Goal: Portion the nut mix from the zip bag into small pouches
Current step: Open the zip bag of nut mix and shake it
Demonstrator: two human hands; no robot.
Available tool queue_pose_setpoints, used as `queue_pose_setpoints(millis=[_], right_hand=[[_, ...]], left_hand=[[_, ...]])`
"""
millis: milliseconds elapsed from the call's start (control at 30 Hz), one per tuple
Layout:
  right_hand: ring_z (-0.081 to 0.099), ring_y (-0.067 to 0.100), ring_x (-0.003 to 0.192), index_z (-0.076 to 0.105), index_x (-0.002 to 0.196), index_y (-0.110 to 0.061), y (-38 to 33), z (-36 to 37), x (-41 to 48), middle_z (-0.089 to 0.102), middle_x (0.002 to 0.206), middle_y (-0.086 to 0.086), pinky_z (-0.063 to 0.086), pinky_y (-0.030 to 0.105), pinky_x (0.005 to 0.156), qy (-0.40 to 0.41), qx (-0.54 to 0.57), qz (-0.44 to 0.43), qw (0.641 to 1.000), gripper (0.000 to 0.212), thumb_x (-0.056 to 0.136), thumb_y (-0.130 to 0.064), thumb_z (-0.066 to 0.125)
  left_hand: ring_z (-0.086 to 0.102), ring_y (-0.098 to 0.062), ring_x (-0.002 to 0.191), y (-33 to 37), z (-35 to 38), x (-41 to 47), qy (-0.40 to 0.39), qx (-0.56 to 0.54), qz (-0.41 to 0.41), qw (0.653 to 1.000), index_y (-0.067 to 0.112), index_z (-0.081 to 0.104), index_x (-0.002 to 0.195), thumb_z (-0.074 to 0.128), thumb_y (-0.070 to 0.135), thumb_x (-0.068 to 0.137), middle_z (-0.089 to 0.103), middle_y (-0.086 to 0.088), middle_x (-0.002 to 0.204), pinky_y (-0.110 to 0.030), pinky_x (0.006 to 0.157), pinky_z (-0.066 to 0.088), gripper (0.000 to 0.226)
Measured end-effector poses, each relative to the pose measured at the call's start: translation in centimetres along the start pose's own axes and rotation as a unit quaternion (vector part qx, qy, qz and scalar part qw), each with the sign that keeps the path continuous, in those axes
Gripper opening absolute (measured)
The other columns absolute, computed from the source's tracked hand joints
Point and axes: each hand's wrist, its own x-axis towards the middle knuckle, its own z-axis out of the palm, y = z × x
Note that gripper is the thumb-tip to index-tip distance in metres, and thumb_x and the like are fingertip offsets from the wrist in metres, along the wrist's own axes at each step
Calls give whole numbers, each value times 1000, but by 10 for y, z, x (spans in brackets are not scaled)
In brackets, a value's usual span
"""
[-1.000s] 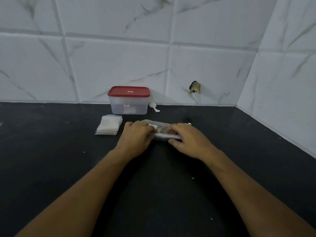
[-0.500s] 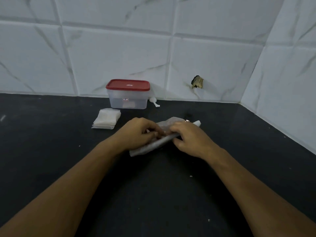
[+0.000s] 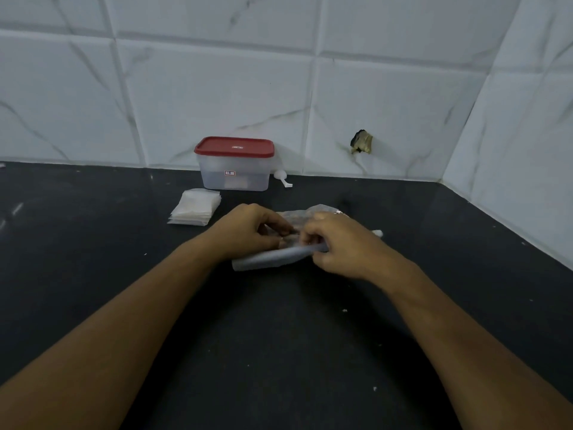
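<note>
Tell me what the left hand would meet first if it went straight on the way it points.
The left hand points right across the zip bag it pinches, so it would probably meet the right hand first; the gap is hard to judge.

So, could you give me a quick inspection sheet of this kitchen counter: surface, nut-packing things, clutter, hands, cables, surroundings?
Surface: dark countertop, dotted with a few white specks.
Job's things: zip bag between the hands; stack of small pouches lying to its left, apart from the hands.
Clutter: clear container with its red lid on, by the wall, contents unclear; white scoop just right of it.
Hands: left hand and right hand both pinch the zip bag.
Cables: nothing seen.
Surroundings: white marbled wall tiles behind and to the right; a broken hole in one tile.
</note>
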Motion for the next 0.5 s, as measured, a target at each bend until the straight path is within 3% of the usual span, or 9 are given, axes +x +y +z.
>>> queue_pose_setpoints(millis=[200, 300, 500], right_hand=[[57, 4, 96, 62, 107, -33, 0, -3, -5, 57, 103, -17, 53, 30, 82, 1, 39, 21, 999, 31, 87, -11, 69], [55, 5, 99, 68, 114, -32, 0, -3, -2, 55, 106, -16, 48, 26, 81, -21, -1, 21, 1000, 32, 88, -15, 68], [56, 5, 99, 62, 103, -30, -5, -7, -2, 60, 105, -15, 54, 35, 89, -38, 14, 16, 999, 23, 87, -17, 71]], left_hand=[[56, 20, 73, -13, 2, 11, 33, 44, -10, 998, 39, 73, 120, 76, 25, 90, 61, 36, 84, -11, 66, 39, 33], [56, 21, 77, -17, 4, 14, 45, 47, -3, 998, 40, 72, 121, 75, 28, 91, 64, 32, 92, -16, 71, 42, 33], [57, 17, 81, -21, 3, 14, 44, 41, 5, 998, 38, 71, 123, 75, 27, 91, 67, 30, 98, -18, 75, 47, 33]])
